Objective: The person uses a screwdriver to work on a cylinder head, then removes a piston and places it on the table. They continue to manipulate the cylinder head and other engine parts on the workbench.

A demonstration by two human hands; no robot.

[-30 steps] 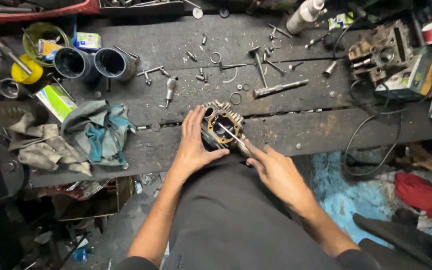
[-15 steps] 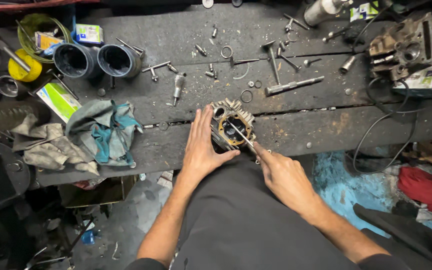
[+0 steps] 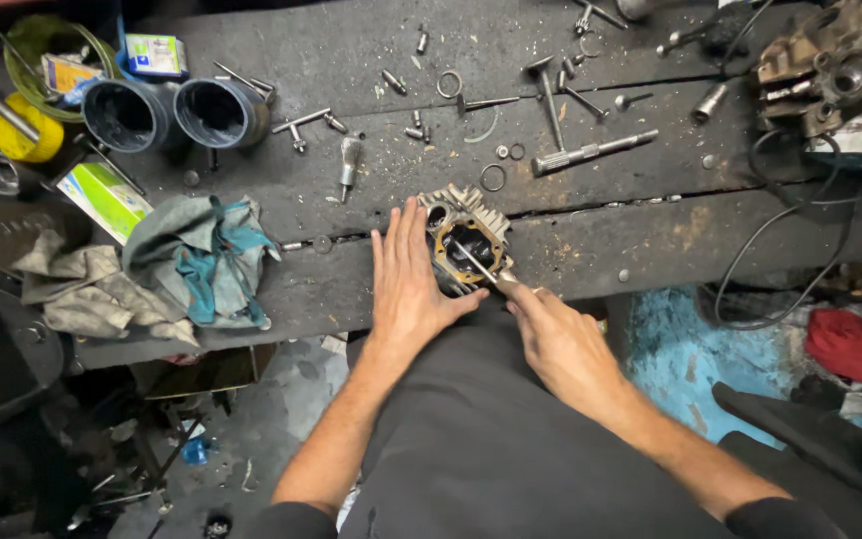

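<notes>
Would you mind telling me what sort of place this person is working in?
Probably a small engine repair workshop. A grimy wooden bench is strewn with loose bolts and washers, two dark cylinder sleeves lie at its back, and the left hand steadies a finned engine part.

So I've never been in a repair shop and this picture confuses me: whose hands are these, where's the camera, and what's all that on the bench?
The camera sits on the person's head, looking down at their own hands. The left hand lies flat against a small finned engine part at the edge of a dark wooden bench. The right hand holds a thin metal tool in its grip, tip inside the part. Around lie bolts, rings, two dark cylinders and rags.
</notes>
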